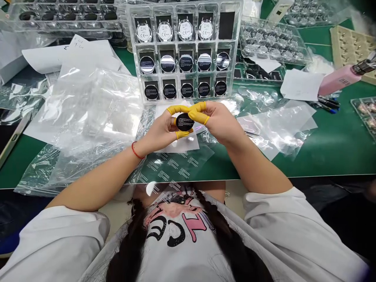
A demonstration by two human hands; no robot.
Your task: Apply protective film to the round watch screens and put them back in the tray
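On the green worktop [329,156], just in front of a clear plastic tray [132,47], the left hand [158,133] and right hand [219,123] hold a printed black disc [185,122], pinched between yellow-capped fingers [179,110].

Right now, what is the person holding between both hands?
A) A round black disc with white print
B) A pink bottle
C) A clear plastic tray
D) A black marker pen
A. The round black disc is pinched at its edge by the yellow finger cots on the left hand and the right hand, above the table.
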